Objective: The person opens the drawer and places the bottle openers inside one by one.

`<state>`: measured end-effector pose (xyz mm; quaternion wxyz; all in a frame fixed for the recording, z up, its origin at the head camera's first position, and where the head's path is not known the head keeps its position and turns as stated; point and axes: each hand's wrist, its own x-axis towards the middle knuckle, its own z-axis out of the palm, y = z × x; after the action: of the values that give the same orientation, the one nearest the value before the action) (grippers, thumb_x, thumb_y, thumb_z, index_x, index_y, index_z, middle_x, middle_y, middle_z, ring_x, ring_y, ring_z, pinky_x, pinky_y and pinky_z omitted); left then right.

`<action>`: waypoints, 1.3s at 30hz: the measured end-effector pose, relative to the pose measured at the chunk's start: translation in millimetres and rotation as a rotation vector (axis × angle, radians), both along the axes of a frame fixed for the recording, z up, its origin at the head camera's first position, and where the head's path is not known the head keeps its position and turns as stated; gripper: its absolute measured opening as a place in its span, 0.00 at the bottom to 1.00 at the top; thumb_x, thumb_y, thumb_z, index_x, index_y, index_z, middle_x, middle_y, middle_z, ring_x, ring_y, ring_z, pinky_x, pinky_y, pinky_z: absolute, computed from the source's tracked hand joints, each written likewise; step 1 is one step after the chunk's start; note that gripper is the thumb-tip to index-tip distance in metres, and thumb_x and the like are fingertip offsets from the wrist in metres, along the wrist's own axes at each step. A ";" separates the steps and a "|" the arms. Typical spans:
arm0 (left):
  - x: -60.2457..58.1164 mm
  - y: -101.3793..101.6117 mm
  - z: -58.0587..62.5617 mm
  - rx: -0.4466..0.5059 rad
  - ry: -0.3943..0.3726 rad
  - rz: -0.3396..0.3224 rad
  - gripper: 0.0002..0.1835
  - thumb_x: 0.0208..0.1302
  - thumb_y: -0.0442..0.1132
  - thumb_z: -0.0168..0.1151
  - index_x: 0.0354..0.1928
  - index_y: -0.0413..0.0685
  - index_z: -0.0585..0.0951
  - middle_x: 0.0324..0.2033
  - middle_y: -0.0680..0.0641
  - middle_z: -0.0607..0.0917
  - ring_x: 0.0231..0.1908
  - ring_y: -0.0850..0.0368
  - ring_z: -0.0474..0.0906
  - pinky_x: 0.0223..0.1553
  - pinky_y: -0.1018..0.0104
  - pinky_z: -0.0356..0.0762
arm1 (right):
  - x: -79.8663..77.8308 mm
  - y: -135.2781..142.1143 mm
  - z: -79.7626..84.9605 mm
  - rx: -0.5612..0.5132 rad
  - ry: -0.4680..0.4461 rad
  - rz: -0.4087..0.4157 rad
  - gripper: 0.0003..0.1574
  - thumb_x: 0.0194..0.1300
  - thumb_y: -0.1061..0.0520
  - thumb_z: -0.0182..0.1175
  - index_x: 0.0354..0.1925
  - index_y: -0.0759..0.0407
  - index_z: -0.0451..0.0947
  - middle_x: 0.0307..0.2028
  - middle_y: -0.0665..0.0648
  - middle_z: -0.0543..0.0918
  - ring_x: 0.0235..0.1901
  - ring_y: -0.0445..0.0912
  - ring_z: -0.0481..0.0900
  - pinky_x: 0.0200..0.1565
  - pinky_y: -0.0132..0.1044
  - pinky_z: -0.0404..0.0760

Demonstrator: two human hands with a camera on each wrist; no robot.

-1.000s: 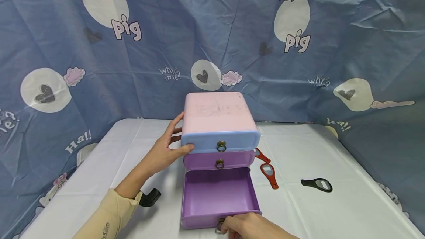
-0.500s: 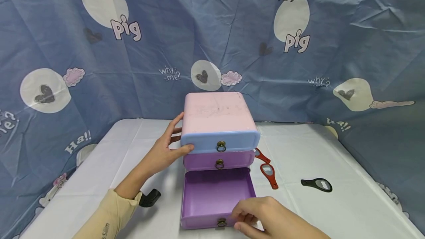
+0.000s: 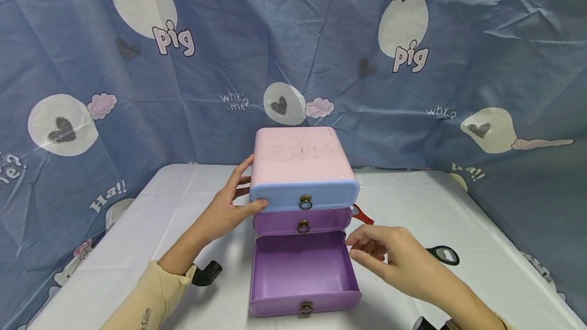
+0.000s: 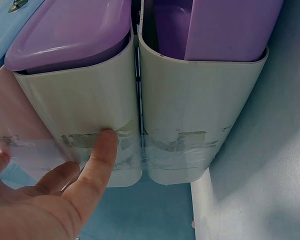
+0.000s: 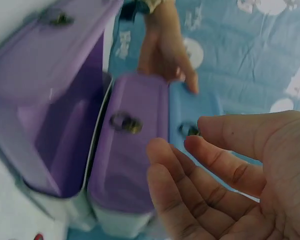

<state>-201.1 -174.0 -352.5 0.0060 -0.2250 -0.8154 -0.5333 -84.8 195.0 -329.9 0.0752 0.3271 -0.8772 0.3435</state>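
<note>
A small drawer cabinet point(image 3: 298, 153) with a pink top stands mid-table. Its blue top drawer point(image 3: 279, 196) and purple middle drawer point(image 3: 275, 224) are closed. The purple bottom drawer point(image 3: 279, 306) is pulled out, and nothing shows inside. Brass ring pulls hang on the fronts. My left hand point(image 3: 228, 209) rests against the cabinet's left side, fingers extended, thumb on the blue front's corner. In the left wrist view, a fingertip point(image 4: 108, 137) touches the taped pale casing. My right hand point(image 3: 396, 258), loosely curled and holding nothing, hovers beside the bottom drawer's right wall.
A red, paddle-shaped magnifier point(image 3: 364, 216) lies right of the cabinet, partly hidden behind it. Farther right is a similar black magnifier point(image 3: 446, 254), its handle partly behind my right hand. A white cloth point(image 3: 486, 289) covers the table; a blue printed curtain point(image 3: 293, 39) hangs behind.
My right hand has let go of the bottom drawer's ring pull and moved up and right, now covering the second red magnifier. The left hand and cabinet have stayed put.
</note>
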 end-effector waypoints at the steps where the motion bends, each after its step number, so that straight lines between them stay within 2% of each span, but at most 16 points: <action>1: 0.0 -0.1 0.1 0.001 0.001 -0.001 0.53 0.71 0.53 0.73 0.83 0.91 0.46 0.81 0.39 0.62 0.78 0.32 0.66 0.62 0.37 0.83 | -3.5 2.6 0.6 0.004 -0.005 -0.019 0.03 0.78 0.54 0.66 0.47 0.47 0.85 0.36 0.38 0.87 0.36 0.30 0.83 0.37 0.30 0.86; 8: 0.6 -0.1 0.8 -0.007 0.010 0.007 0.54 0.70 0.53 0.73 0.85 0.87 0.46 0.81 0.40 0.63 0.77 0.32 0.67 0.63 0.35 0.81 | -30.1 24.0 -4.8 -0.023 -0.105 -0.107 0.06 0.77 0.53 0.67 0.50 0.50 0.85 0.34 0.42 0.88 0.32 0.34 0.84 0.37 0.33 0.86; 13: 0.4 -0.5 -0.4 -0.011 0.013 0.008 0.55 0.71 0.52 0.73 0.86 0.81 0.45 0.80 0.39 0.63 0.77 0.32 0.67 0.62 0.36 0.82 | -51.0 39.5 -16.4 -0.018 -0.180 -0.194 0.09 0.75 0.53 0.69 0.51 0.51 0.86 0.38 0.44 0.91 0.36 0.36 0.89 0.40 0.33 0.85; 20: 0.0 -0.5 -0.8 -0.003 0.008 0.008 0.54 0.70 0.52 0.73 0.85 0.87 0.46 0.81 0.39 0.63 0.77 0.32 0.67 0.61 0.37 0.83 | -74.3 57.4 -38.0 0.047 -0.266 -0.316 0.16 0.74 0.52 0.69 0.54 0.59 0.85 0.42 0.54 0.92 0.38 0.48 0.92 0.38 0.36 0.85; 24: 0.5 -0.2 -0.2 -0.010 0.012 0.011 0.54 0.70 0.53 0.73 0.84 0.89 0.46 0.81 0.40 0.63 0.77 0.33 0.67 0.64 0.35 0.80 | -81.5 65.8 -49.4 0.058 -0.319 -0.353 0.19 0.73 0.53 0.70 0.54 0.64 0.84 0.42 0.57 0.92 0.37 0.48 0.92 0.37 0.36 0.86; 33: -0.8 -1.9 -1.4 -0.005 0.017 -0.001 0.54 0.71 0.52 0.72 0.86 0.81 0.45 0.80 0.37 0.63 0.77 0.30 0.66 0.60 0.38 0.84 | -93.7 73.2 -64.9 0.062 -0.438 -0.365 0.22 0.72 0.55 0.69 0.56 0.70 0.83 0.39 0.59 0.91 0.34 0.46 0.89 0.36 0.39 0.87; 39: -0.2 -0.5 -0.6 -0.005 0.008 0.005 0.54 0.71 0.52 0.73 0.84 0.88 0.46 0.81 0.39 0.63 0.77 0.32 0.67 0.62 0.37 0.82 | -97.6 72.2 -73.7 0.074 -0.462 -0.377 0.22 0.71 0.55 0.70 0.53 0.72 0.85 0.35 0.56 0.90 0.31 0.44 0.87 0.34 0.38 0.85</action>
<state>-201.2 -174.5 -353.1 0.0099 -0.2253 -0.8172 -0.5303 -182.4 267.2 -403.7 -0.0761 0.0742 -0.9281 0.3567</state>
